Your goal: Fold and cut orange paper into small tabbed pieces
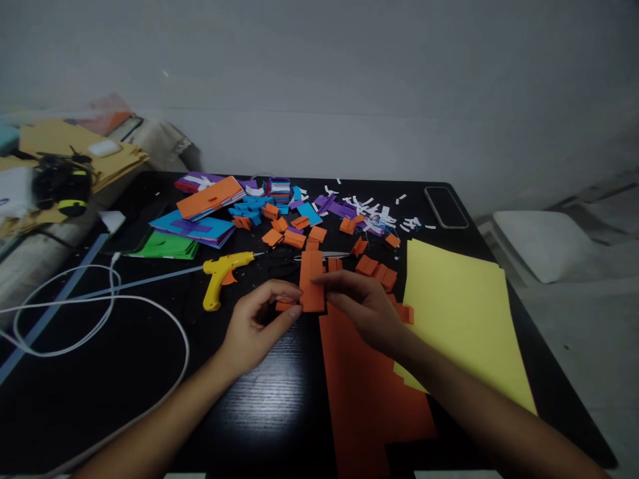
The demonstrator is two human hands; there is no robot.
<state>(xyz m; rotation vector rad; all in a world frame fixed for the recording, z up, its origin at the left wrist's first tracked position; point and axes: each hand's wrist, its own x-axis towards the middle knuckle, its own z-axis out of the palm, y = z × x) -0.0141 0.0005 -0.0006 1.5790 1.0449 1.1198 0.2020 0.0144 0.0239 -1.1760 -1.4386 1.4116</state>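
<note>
An upright-looking orange paper strip, with crease lines near its top, is held between my two hands above the table. My left hand is closed, thumb and forefinger pinching the strip's lower left edge. On the opposite edge, the fingertips of my right hand grip the paper. Small folded orange pieces lie scattered just beyond, and one more peeks out behind my left fingers. Scissors lie partly hidden behind the strip. A large orange sheet with a cut-out corner rests under my right forearm.
A yellow glue gun lies left of my hands, near a looping white cable. Yellow sheets and a phone are on the right. Blue folded paper, green paper and white scraps cover the back.
</note>
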